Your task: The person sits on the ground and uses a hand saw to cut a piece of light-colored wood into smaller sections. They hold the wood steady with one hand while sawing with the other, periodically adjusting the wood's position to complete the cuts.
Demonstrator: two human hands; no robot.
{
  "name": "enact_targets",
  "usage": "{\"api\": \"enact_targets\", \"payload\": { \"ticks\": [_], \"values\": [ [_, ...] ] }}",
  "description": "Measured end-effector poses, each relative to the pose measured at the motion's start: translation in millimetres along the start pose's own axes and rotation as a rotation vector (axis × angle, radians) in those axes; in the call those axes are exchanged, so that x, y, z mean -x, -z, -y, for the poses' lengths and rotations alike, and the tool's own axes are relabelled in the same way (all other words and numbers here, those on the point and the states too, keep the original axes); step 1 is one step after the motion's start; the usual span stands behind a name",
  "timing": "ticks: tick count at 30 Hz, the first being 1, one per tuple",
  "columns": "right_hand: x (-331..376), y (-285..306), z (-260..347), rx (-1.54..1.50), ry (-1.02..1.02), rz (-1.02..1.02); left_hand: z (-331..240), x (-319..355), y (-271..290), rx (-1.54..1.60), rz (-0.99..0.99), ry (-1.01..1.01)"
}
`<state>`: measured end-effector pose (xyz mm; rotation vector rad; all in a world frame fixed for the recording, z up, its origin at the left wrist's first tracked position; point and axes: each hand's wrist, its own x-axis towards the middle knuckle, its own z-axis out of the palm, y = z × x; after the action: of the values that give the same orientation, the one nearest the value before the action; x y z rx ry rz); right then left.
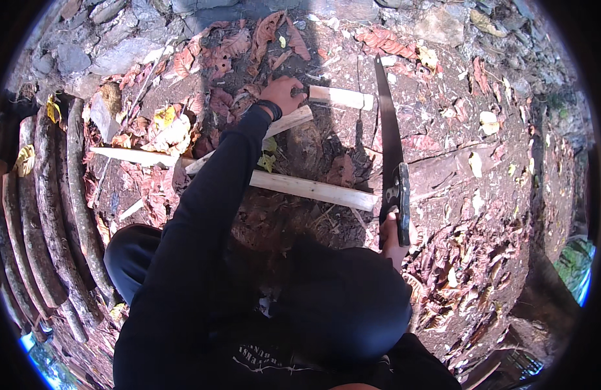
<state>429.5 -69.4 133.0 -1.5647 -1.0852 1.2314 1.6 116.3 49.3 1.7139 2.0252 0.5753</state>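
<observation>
My right hand (395, 244) grips the handle of a handsaw (389, 130), whose long dark blade points away from me. The blade stands upright in the view, just right of a short pale wooden piece (343, 98). My left hand (284, 95), with a dark band at the wrist, is closed at the left end of that piece; its fingertips are partly hidden. Under my left forearm lies another wooden stick (291, 121), slanting. Nearer to me a long pale wooden strip (313, 190) crosses the ground, its middle covered by my sleeve.
Stacked round logs (53, 208) line the left side. A stone wall (125, 39) runs along the far edge. Dry leaves (265, 39) litter the dirt ground, thickest at the lower right (469, 260). My bent knees take up the near middle.
</observation>
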Motion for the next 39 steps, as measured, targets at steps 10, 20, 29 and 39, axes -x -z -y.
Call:
{"api": "enact_targets", "payload": {
  "ticks": [10, 20, 29, 39],
  "values": [
    [26.8, 18.2, 3.1, 0.022, -0.07, -0.028, -28.7, -96.2, -37.5, -0.209, 0.374, -0.011],
    [33.8, 9.1, 7.2, -0.062, -0.097, -0.059, 21.0, -87.3, -5.7, 0.497, 0.273, 0.098],
    [17.7, -36.3, 22.0, -0.6, -0.202, 0.278, 34.7, 117.8, 22.6, 1.868, 0.427, 0.137],
    [23.9, -67.9, 33.7, -0.733, -0.2, 0.395, 9.6, 200.0, 38.6, 1.558, 0.145, 0.098]
  ]
}}
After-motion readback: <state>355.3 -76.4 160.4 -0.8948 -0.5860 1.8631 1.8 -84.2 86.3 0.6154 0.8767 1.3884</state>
